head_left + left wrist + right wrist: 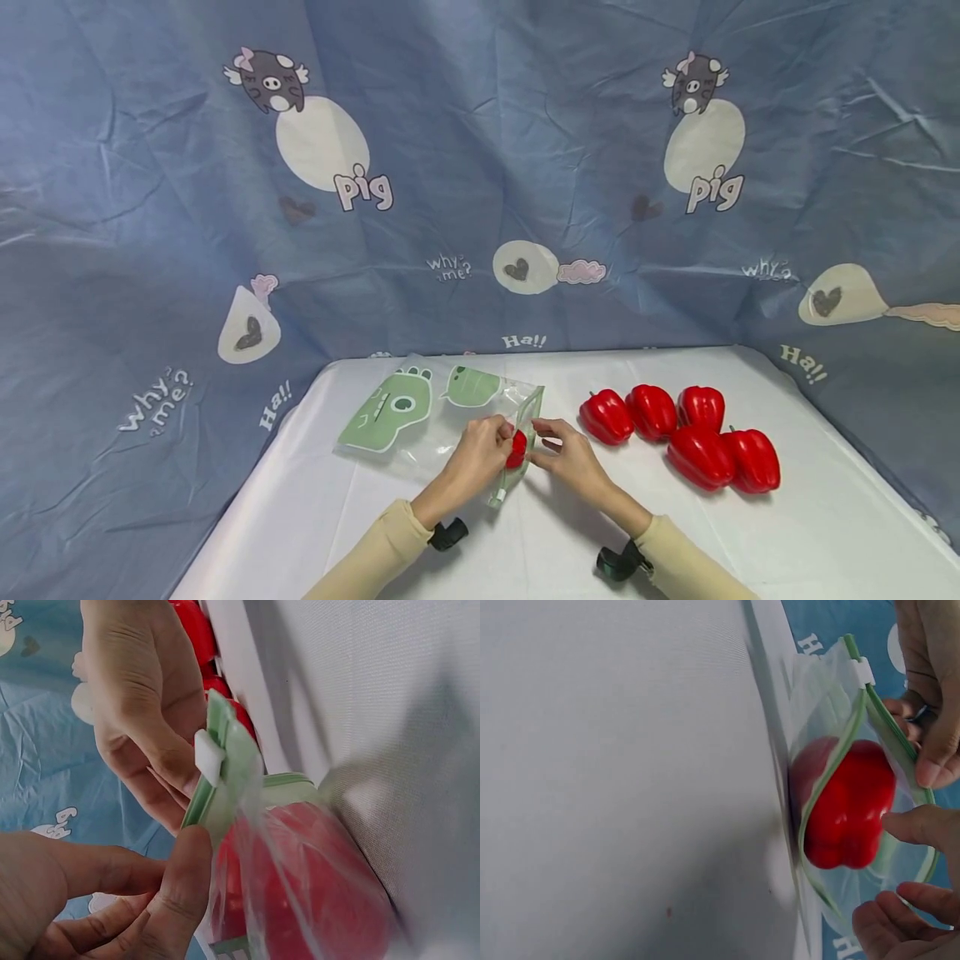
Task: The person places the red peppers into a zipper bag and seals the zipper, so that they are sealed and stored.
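Note:
A clear zip bag [442,429] with green dinosaur prints lies on the white table, its green-edged mouth facing right. Inside that mouth sits a red bell pepper [851,806], its lobed end toward the opening. My left hand [480,450] pinches the green rim between thumb and finger; a white slider [209,757] sits on the zip close by. At the opening is my right hand [572,458], thumb and fingers spread apart. In the right wrist view its thumb tip overlaps the pepper's edge, and its other fingertips are at the bag's rim.
To the right of the bag several red bell peppers [701,457] stand in a cluster on the white tablecloth [540,558]. A blue printed curtain [480,208] hangs behind the table. Dark wrist devices [618,562] hang under both forearms.

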`<state>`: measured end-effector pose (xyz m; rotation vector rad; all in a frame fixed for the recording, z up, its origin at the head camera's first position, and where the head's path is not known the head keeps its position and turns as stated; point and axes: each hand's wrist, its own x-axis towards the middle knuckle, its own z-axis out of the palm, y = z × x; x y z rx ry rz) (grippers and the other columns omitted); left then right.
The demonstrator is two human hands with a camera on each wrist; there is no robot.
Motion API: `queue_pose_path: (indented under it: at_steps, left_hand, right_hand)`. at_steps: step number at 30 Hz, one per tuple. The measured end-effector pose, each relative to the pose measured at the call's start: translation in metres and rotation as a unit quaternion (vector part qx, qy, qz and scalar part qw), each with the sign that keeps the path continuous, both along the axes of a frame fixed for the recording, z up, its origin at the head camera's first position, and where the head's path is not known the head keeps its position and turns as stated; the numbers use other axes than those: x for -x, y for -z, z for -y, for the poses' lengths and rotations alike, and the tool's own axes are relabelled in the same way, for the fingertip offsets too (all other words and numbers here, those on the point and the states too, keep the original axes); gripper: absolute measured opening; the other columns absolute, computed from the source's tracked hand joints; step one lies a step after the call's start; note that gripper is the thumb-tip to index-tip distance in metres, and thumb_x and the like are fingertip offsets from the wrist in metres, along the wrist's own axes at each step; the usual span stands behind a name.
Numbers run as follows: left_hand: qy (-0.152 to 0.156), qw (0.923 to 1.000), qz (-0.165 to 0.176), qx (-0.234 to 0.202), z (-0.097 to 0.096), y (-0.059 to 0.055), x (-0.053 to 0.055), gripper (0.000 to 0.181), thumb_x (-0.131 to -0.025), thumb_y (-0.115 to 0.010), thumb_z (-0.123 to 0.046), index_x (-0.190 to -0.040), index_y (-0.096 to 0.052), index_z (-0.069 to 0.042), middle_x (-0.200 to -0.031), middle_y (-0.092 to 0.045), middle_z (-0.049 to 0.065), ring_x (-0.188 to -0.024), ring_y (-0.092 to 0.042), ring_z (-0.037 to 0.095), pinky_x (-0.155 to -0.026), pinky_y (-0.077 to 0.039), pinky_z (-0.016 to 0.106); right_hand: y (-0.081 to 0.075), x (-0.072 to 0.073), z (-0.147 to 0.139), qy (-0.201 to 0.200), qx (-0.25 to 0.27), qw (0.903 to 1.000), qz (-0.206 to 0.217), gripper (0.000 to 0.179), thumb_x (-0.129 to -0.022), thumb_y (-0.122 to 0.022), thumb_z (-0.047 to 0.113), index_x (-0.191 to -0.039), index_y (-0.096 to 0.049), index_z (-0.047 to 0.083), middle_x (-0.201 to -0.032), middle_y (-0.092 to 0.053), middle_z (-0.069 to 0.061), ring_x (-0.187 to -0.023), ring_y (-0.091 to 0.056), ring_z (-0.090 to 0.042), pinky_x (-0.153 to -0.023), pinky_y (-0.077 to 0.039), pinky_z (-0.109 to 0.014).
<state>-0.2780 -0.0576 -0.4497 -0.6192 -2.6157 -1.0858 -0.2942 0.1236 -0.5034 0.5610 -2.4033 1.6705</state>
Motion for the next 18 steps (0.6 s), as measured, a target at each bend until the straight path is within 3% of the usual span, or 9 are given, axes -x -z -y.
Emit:
queue_pose_path:
  at_steps: [18]
  left_hand:
    - [-0.011, 0.9998, 0.011, -0.007, 0.000, 0.001, 0.001, 0.011, -0.081, -0.059, 0.004, -0.073, -0.060, -0.004, -0.067, -0.062, 0.003, -0.054, -0.047, 0.004, -0.046, -0.041, 0.017]
  right_hand:
    - [-0.013, -0.005, -0.043, 0.069, -0.040, 0.9968, -0.007, 0.050, -0.074, -0.081, 0.005, -0.119, -0.061, 0.000, -0.121, -0.063, -0.018, -0.110, -0.061, -0.037, -0.094, -0.049, -0.042]
